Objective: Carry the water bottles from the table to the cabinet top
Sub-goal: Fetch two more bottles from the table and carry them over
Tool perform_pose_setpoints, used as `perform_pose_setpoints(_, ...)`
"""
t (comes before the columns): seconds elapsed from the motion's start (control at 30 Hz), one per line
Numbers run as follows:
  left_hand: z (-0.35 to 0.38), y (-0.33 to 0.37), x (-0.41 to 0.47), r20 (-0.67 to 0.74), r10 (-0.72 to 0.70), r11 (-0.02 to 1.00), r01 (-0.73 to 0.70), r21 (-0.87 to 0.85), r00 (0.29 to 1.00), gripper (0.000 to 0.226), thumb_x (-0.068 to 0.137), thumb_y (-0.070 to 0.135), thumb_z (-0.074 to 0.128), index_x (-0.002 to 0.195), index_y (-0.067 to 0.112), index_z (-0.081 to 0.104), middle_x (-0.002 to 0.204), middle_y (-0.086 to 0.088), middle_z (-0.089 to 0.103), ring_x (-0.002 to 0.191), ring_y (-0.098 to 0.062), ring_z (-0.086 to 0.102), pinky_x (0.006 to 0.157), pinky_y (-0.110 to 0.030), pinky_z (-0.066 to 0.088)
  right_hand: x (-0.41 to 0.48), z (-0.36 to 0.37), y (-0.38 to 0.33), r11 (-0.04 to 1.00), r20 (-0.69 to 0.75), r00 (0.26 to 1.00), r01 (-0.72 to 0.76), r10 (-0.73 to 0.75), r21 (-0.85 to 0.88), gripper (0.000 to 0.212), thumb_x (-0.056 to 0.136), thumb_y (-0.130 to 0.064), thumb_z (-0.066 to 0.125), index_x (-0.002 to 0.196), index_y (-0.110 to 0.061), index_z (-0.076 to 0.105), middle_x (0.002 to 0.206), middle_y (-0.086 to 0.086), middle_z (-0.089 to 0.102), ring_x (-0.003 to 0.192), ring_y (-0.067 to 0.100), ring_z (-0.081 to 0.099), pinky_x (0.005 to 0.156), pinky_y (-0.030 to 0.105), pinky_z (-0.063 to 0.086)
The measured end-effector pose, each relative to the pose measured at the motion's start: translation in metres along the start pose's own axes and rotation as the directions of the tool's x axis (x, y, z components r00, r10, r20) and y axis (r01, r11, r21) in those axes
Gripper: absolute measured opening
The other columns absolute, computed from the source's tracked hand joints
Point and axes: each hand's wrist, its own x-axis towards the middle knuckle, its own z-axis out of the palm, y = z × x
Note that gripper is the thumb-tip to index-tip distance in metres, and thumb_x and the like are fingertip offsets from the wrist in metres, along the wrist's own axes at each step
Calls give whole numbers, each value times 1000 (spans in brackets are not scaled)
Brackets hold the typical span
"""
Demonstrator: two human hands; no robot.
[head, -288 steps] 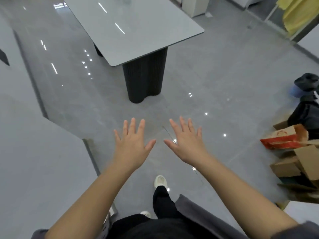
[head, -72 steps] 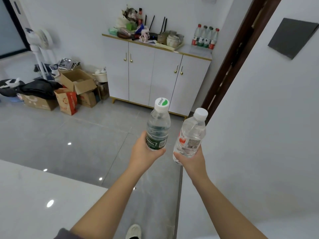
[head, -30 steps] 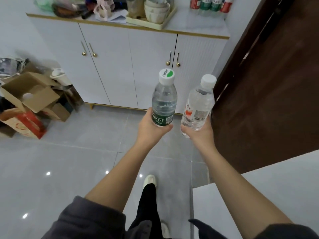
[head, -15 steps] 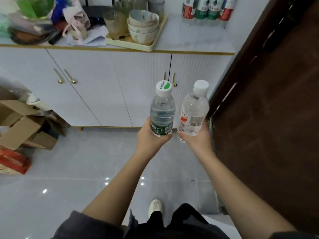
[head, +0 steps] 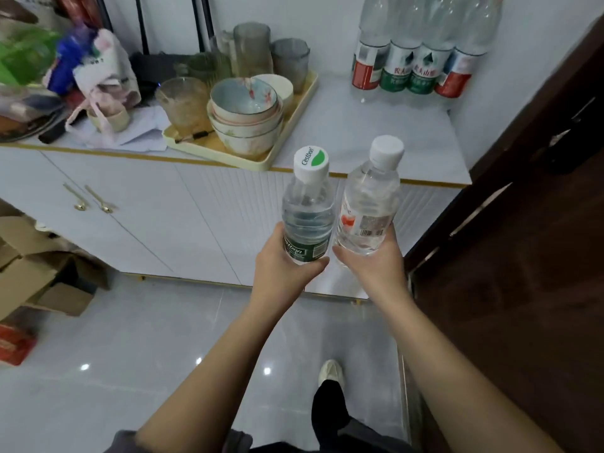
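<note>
My left hand (head: 283, 270) grips the base of an upright green-label water bottle (head: 308, 207) with a white and green cap. My right hand (head: 371, 269) holds a red-label water bottle (head: 367, 204) with a plain white cap, also upright. The two bottles are side by side, nearly touching, in front of the white cabinet's front edge. The cabinet top (head: 369, 132) has a bare white patch just beyond them. Several water bottles (head: 413, 57) stand in a row against the wall at the back right of that top.
A cream tray (head: 287, 125) with stacked bowls and glasses sits left of the bare patch. Bags and clutter (head: 75, 80) fill the far left of the top. A dark wooden door (head: 523, 256) stands at the right. Cardboard boxes (head: 36, 276) lie on the floor at left.
I have walked closer to the cabinet with both bottles held upright. The cabinet top now fills the upper view and the bottles are at its front edge.
</note>
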Motion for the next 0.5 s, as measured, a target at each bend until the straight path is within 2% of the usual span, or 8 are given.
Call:
perform_pose_setpoints(0.13, 24, 36, 50, -47, 21, 1000, -21, -8, 999, 50, 65, 17, 85, 94, 40, 51, 86, 20, 65, 79, 18, 58, 64, -2, 43, 68, -17, -26, 998, 64, 996, 57, -55, -21, 61, 63, -21, 89, 103, -43, 48, 96, -22, 65, 96, 7, 65, 86, 28, 52)
perform_pose_setpoints(0.23, 36, 58, 84, -59, 30, 999, -32, -36, 998, 51, 67, 13, 83, 102, 33, 53, 84, 20, 64, 72, 16, 59, 56, -4, 44, 109, -23, -41, 997, 94, 993, 74, -71, -22, 63, 65, -20, 89, 109, -37, 49, 97, -22, 65, 94, 4, 65, 83, 23, 51)
perform_pose_setpoints(0.3, 42, 67, 105, -79, 34, 998, -38, -42, 996, 49, 67, 17, 83, 101, 34, 52, 83, 17, 66, 65, 5, 63, 52, -13, 47, 133, -24, -50, 996, 104, 992, 78, -74, -32, 63, 65, -22, 89, 113, -33, 49, 97, -22, 63, 91, 2, 63, 77, 16, 48)
perform_pose_setpoints(0.37, 46, 72, 128, -97, 48, 998, -51, -26, 994, 48, 64, 24, 84, 99, 37, 52, 85, 16, 67, 63, 0, 63, 56, -21, 50, 156, -25, -55, 996, 114, 991, 71, -64, -53, 64, 66, -24, 88, 114, -33, 47, 99, -19, 61, 93, 6, 61, 77, 18, 44)
perform_pose_setpoints(0.5, 59, 78, 177, -87, 62, 998, -63, -15, 994, 56, 65, 24, 84, 107, 38, 50, 89, 26, 64, 82, 20, 57, 66, -2, 44, 203, -22, -55, 995, 109, 993, 60, -51, -84, 63, 65, -26, 88, 115, -33, 51, 101, -15, 66, 97, 11, 65, 79, 24, 47)
